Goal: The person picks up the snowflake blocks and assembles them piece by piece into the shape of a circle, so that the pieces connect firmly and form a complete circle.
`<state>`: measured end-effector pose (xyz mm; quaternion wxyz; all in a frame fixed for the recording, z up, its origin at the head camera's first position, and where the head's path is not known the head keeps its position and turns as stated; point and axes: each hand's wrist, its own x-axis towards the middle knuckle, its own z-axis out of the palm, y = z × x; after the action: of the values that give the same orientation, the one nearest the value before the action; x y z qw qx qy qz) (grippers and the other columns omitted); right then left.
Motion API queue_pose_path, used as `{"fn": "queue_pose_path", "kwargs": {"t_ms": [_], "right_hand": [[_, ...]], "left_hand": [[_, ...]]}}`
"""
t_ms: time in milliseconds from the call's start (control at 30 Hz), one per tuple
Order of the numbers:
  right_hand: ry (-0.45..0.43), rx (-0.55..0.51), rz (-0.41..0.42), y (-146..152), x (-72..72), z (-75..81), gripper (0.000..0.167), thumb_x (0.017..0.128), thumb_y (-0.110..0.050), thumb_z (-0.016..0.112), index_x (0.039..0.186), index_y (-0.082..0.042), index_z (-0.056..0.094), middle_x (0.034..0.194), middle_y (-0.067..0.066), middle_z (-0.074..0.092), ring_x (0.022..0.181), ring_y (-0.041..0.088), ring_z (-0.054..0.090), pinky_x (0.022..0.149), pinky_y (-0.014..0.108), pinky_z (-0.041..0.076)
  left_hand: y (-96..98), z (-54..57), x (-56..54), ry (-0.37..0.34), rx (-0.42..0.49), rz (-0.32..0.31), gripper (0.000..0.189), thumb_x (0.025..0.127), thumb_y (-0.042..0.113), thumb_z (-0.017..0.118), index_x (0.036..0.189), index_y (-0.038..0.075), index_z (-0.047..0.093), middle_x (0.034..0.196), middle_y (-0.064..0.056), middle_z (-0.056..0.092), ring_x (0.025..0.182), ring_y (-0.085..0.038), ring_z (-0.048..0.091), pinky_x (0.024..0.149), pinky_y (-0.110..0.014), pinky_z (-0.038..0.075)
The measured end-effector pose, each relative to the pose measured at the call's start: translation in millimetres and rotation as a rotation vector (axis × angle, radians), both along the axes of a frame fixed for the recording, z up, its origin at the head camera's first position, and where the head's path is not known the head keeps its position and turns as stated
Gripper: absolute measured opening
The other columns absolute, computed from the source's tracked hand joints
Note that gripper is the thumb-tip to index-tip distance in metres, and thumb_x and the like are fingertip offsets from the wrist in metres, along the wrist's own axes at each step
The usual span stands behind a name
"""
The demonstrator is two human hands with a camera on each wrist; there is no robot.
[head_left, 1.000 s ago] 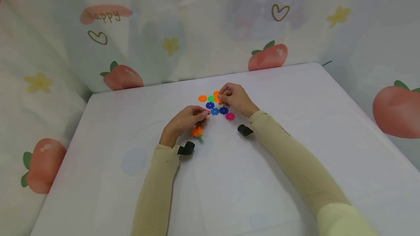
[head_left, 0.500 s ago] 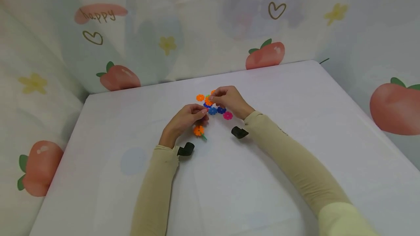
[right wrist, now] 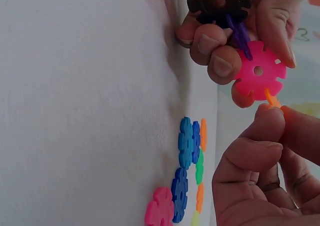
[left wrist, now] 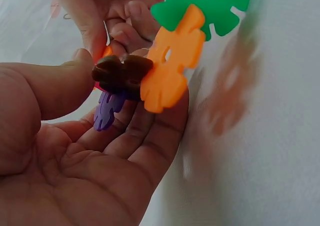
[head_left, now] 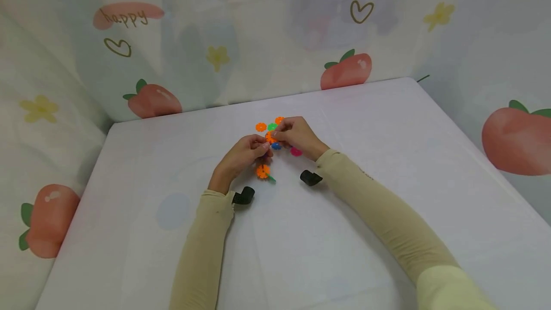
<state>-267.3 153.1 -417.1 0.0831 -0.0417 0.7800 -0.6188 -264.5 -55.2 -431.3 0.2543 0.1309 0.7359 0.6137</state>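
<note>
My left hand (head_left: 243,154) pinches a chain of slotted plastic snowflake discs above the table. In the left wrist view the chain runs from a green disc (left wrist: 225,6) through an orange disc (left wrist: 170,68) and a dark brown disc (left wrist: 120,73) to a purple disc (left wrist: 105,111). A pink disc (right wrist: 260,78) follows the purple one, gripped between left thumb and fingers. My right hand (head_left: 299,134) pinches another orange disc (right wrist: 272,100) between thumb and forefinger, its edge right at the pink disc's rim. Most of this orange disc is hidden by the fingers in the right wrist view.
Several loose discs lie flat on the white tabletop (head_left: 344,233) close beyond the hands, among them a green disc (head_left: 272,127), an orange disc (head_left: 260,127), a light blue disc (right wrist: 185,143), a dark blue disc (right wrist: 180,195) and a pink disc (right wrist: 160,208). A printed curtain (head_left: 258,37) hangs behind.
My right hand has moved left and toward me with the orange disc, up to the chain in my left hand. The left hand stays nearly in place; the chain's hanging end has swung slightly right.
</note>
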Motion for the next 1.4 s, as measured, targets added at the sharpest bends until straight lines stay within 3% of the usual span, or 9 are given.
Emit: {"fn": "queue_pose_path", "kwargs": {"t_ms": [233,400,600,800,933,1267,1400], "right_hand": [[0.005,-0.003,0.000,-7,2.3,-1.0,0.013,0.100,-0.003,0.074,0.090,0.003,0.070,0.074,0.006,0.064,0.062,0.015,0.055,0.057,0.024,0.046],[0.035,0.055,0.003,-8,4.6,3.5,0.013,0.100,-0.007,0.074,0.094,0.004,0.074,0.079,0.009,0.067,0.063,0.017,0.055,0.058,0.025,0.044],[0.049,0.198,0.024,-5,4.2,7.6,0.020,0.103,-0.014,0.071,0.105,0.004,0.080,0.092,0.014,0.073,0.073,0.024,0.060,0.064,0.026,0.047],[0.107,0.313,0.046,3,-1.9,14.9,0.027,0.107,-0.018,0.067,0.118,0.004,0.077,0.108,0.017,0.075,0.099,0.033,0.070,0.086,0.037,0.057],[0.140,0.413,0.081,8,-8.0,16.3,0.026,0.107,-0.015,0.067,0.123,0.003,0.075,0.116,0.015,0.074,0.106,0.032,0.067,0.096,0.042,0.057],[0.045,0.736,0.231,17,-19.7,8.5,0.027,0.101,-0.011,0.075,0.123,0.004,0.071,0.119,0.018,0.067,0.114,0.033,0.059,0.101,0.043,0.053],[0.000,0.778,0.243,19,-21.6,4.5,0.026,0.101,-0.010,0.075,0.120,0.005,0.068,0.116,0.019,0.064,0.110,0.033,0.058,0.099,0.041,0.054]], "left_hand": [[-2.8,2.0,1.8,-0.004,0.000,0.022,0.024,0.113,0.009,0.055,0.128,-0.010,0.055,0.105,-0.018,0.072,0.086,-0.020,0.069,0.084,-0.027,0.055],[-2.6,1.4,1.7,0.020,-0.006,0.017,0.027,0.112,0.015,0.058,0.130,-0.006,0.056,0.108,-0.023,0.074,0.087,-0.021,0.071,0.087,-0.029,0.054],[-7.3,3.2,0.7,0.015,-0.060,0.047,0.026,0.111,0.025,0.061,0.122,0.002,0.060,0.101,-0.016,0.078,0.084,-0.022,0.072,0.079,-0.030,0.053],[-16.2,9.8,-0.4,0.030,-0.128,0.083,0.028,0.111,0.029,0.061,0.119,0.003,0.066,0.101,-0.015,0.076,0.085,-0.025,0.070,0.080,-0.033,0.058],[-23.7,10.7,-1.8,0.037,-0.181,0.126,0.030,0.109,0.031,0.064,0.119,0.004,0.073,0.104,-0.012,0.075,0.089,-0.025,0.066,0.084,-0.034,0.055],[-33.4,8.4,-3.9,0.004,-0.232,0.170,0.025,0.107,0.028,0.069,0.121,0.007,0.073,0.108,-0.009,0.073,0.096,-0.024,0.062,0.086,-0.034,0.051],[-33.7,8.2,-4.5,0.023,-0.248,0.165,0.024,0.107,0.025,0.068,0.118,0.004,0.074,0.108,-0.010,0.071,0.098,-0.025,0.060,0.088,-0.035,0.051]]}}
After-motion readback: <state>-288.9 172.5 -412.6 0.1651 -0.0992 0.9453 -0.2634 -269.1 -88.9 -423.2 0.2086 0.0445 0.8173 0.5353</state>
